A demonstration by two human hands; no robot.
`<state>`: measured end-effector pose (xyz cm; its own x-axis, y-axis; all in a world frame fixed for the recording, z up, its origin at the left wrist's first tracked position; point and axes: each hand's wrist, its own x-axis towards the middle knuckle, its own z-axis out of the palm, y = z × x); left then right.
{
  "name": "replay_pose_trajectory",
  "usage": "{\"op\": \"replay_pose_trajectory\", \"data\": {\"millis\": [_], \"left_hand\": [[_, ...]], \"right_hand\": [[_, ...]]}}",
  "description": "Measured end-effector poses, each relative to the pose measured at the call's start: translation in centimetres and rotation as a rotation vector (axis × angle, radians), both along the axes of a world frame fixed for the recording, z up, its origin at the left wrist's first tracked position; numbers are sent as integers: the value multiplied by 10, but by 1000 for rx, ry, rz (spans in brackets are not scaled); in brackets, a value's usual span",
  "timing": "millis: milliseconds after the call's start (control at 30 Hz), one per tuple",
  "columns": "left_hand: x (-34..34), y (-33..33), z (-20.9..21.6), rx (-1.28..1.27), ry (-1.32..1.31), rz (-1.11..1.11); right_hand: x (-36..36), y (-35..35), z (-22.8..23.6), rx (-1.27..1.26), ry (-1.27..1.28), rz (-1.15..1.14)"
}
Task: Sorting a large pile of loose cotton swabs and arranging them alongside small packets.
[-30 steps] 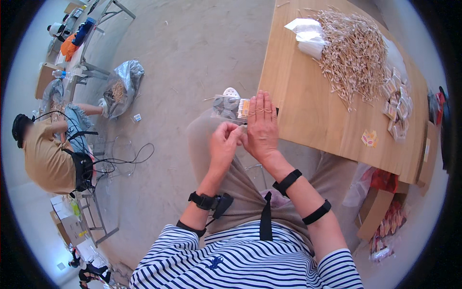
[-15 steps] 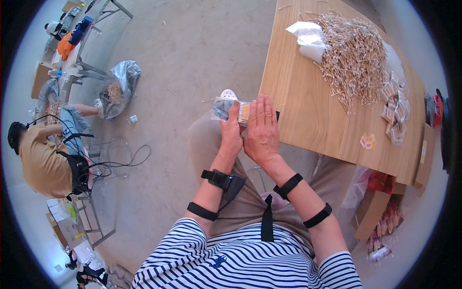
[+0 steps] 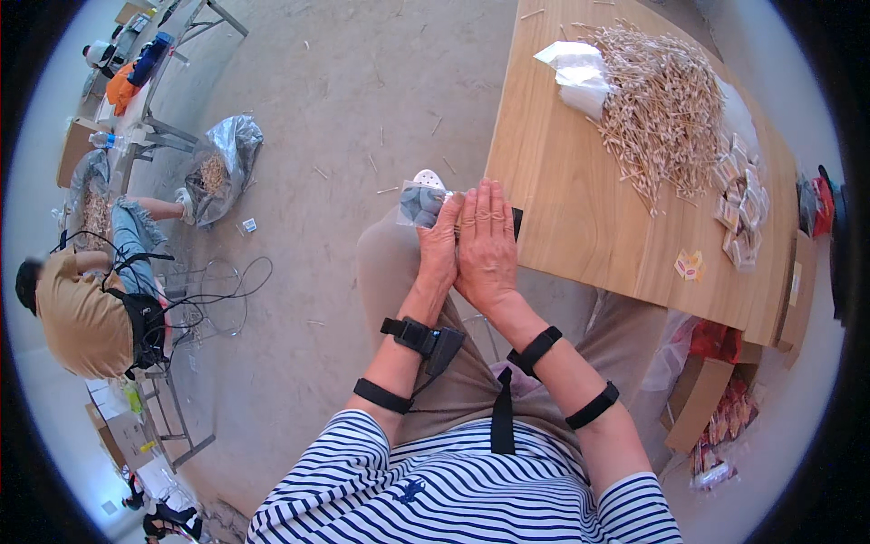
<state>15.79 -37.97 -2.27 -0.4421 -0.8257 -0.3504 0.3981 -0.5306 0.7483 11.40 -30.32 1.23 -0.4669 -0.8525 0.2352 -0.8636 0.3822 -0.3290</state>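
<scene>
Above my knee I hold a clear plastic bag (image 3: 419, 205) of cotton swabs, its loose end sticking out to the left. My left hand (image 3: 439, 247) grips it with the thumb on top. Laid flat against it from the right, my right hand (image 3: 488, 252) has its fingers straight and close together, so the bag is squeezed between both palms. The swabs inside are mostly covered by my hands. On the table (image 3: 553, 195) to the right lies a big heap of loose cotton swabs (image 3: 662, 113), with empty clear bags (image 3: 580, 77) at its left side.
Filled packets (image 3: 743, 208) pile up near the table's right side; small orange-white cards (image 3: 689, 265) lie nearer me. Below stands an open cardboard box (image 3: 702, 399). At left, a seated person (image 3: 86, 313) works near plastic sacks (image 3: 222, 172) and trailing cables (image 3: 213, 304). Swabs litter the floor.
My right hand has slid slightly left, over the bag, and the palms have come together. The swabs and orange card seen in the bag earlier are now covered.
</scene>
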Motion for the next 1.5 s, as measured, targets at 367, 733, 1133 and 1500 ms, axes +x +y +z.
{"op": "replay_pose_trajectory", "data": {"millis": [367,733,1133,1500], "left_hand": [[1,1,11,65,-128,-30],[-1,2,8,37,-153,-11],[-1,4,8,79,-106,-19],[-1,4,-7,81,36,-27]], "right_hand": [[-19,22,13,64,-118,-75],[-16,23,9,142,-87,-93],[-15,19,6,139,-48,-86],[-11,15,3,61,-41,-92]]}}
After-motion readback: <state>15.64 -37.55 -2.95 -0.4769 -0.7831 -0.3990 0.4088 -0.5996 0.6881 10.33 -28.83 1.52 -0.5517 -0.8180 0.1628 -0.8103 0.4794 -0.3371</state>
